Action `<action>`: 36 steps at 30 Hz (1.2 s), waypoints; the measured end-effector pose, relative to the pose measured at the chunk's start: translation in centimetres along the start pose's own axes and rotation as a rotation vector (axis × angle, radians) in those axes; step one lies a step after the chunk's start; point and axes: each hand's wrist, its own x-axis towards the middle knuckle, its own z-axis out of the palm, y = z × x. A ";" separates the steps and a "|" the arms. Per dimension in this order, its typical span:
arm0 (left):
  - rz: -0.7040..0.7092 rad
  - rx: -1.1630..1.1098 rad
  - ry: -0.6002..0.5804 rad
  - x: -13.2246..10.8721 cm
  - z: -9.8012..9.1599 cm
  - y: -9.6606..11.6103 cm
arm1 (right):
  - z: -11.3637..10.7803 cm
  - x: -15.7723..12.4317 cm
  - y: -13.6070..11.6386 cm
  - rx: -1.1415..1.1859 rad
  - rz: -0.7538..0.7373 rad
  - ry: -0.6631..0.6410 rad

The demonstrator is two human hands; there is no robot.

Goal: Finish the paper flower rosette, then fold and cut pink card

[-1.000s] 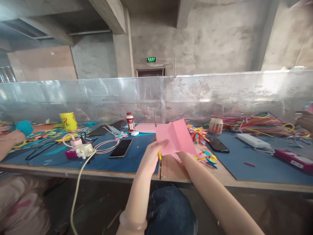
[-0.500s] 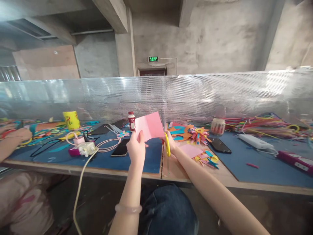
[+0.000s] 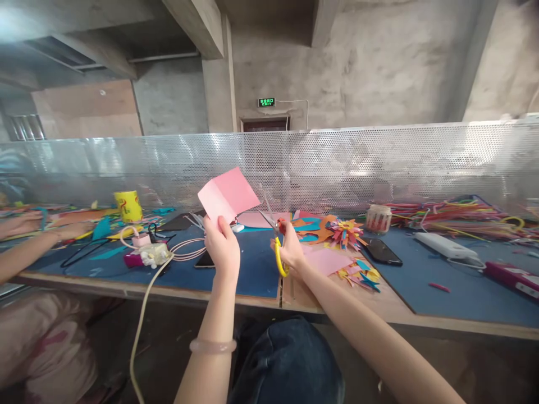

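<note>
A creased sheet of pink paper [image 3: 238, 193] is held up above the table, its lower edge pinched by my left hand [image 3: 222, 247]. To the right of it, my right hand [image 3: 291, 247] grips yellow-handled scissors [image 3: 278, 259]. Their blades are spread and point up and to the left, apart from the paper. Below and beside my right hand lie a flat pink sheet [image 3: 326, 259], a pile of small coloured paper cuttings [image 3: 360, 275] and a layered paper flower [image 3: 346, 231].
A glass jar [image 3: 378, 219], a black phone [image 3: 382, 251] and a white power strip [image 3: 448, 247] stand or lie on the right. On the left are a yellow cup [image 3: 128, 206], plugs with cables [image 3: 154, 254] and a co-worker's hands [image 3: 76, 231]. A perforated metal screen [image 3: 357, 163] runs behind.
My left hand has moved the pink paper left and up, away from the scissors. The scissors' blades have opened and tilted left. The view has shifted slightly.
</note>
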 end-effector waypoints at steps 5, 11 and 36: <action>-0.002 -0.111 -0.102 -1.1 0.6 0.9 | 0.4 -0.5 -0.9 0.067 0.129 -0.134; 0.041 -0.111 -0.296 -1.3 1.9 0.8 | 0.3 -0.5 -1.8 0.202 0.216 -0.186; 0.143 -0.030 -0.324 -0.2 3.6 1.1 | 0.4 -0.4 -1.3 0.336 0.257 -0.242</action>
